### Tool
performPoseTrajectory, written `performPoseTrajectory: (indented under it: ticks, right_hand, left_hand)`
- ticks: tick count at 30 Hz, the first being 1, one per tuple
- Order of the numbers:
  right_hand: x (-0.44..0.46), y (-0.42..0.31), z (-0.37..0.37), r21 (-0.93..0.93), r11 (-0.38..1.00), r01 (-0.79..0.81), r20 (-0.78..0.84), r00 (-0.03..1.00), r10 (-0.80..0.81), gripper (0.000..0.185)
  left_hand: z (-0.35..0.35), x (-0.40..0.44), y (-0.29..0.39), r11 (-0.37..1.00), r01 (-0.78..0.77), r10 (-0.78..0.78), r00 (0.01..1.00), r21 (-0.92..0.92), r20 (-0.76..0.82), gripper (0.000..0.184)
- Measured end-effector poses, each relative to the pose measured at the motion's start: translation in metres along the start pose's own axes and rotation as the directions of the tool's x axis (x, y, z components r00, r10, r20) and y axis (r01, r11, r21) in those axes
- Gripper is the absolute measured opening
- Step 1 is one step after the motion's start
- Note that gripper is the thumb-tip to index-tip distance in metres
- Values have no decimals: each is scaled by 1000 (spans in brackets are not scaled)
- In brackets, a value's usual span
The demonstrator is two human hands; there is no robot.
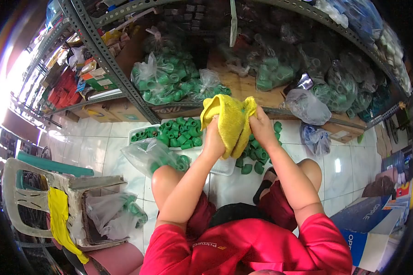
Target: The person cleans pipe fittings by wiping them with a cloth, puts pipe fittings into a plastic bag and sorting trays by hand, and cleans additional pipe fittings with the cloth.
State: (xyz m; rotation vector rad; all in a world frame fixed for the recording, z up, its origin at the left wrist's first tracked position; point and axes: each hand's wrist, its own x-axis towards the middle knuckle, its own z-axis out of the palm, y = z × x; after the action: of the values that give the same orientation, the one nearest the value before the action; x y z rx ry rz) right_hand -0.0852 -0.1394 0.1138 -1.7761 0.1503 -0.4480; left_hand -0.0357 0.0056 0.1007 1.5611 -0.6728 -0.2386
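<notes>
A yellow cloth point(232, 120) is held up in front of me, bunched between both hands. My left hand point(214, 141) is closed on its left side, the fingers partly covered by the folds. On the right edge my right hand point(263, 127) grips the same cloth. Whether anything is wrapped inside, I cannot tell. Below the hands, green pipe elbows point(182, 132) fill a white tray point(131, 134) to the left. More green elbows point(256, 155) lie in a pile to the right. A clear plastic bag point(144, 153) with green fittings is beside my left knee.
Metal shelving point(106, 64) stands ahead, holding bags of green fittings point(165, 75). To the left is a worn plastic chair point(30, 199) with a yellow cloth strip point(58, 215) over it. A blue and white box point(360, 229) sits at right. A crumpled bag point(315, 140) lies on the tiles.
</notes>
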Motion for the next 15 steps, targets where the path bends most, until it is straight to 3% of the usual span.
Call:
performPoseTrajectory:
  ticks: [1,2,3,4,6,8,9,10,12,13,14,15]
  right_hand:
    - [2,6,2,1,1000,-1,0,1000,1,32]
    - [4,10,4,324,937,-130,-11,990,141,31]
    - [6,13,5,610,758,-230,22,961,274,30]
    - [7,15,3,610,758,-230,22,961,274,30]
    - [7,4,1,529,802,-279,123,960,252,28]
    - [0,2,4,423,880,-214,103,977,188,32]
    - [-3,11,8,180,984,11,15,1000,-14,35]
    - [-6,19,11,-88,970,226,-17,973,-228,38]
    - [-10,9,11,-77,982,175,28,984,-173,42]
    - [-10,10,12,-105,984,145,-25,989,-148,41]
    - [-9,11,12,-134,985,113,-77,989,-124,39]
    - [-7,14,12,-138,984,111,-79,989,-122,39]
  left_hand:
    - [13,-3,1,895,30,-68,995,-444,-69,25]
    - [15,0,5,360,285,-291,939,-888,183,22]
    - [15,-2,4,920,3,-19,999,-392,-37,24]
    - [15,-3,0,887,-308,330,944,343,-8,29]
    - [11,-4,5,971,-168,168,986,173,14,30]
    - [8,0,-8,967,-215,230,967,134,-110,30]
    - [1,5,-7,936,-274,296,952,221,-75,28]
    - [-6,4,-5,936,-172,198,979,309,-55,29]
    - [-8,6,-9,809,-276,288,956,519,59,32]
    - [-4,6,-12,808,-280,289,955,518,65,32]
    - [3,6,-14,961,-199,203,979,191,-1,33]
    - [9,5,-16,981,-98,94,995,-167,-33,34]
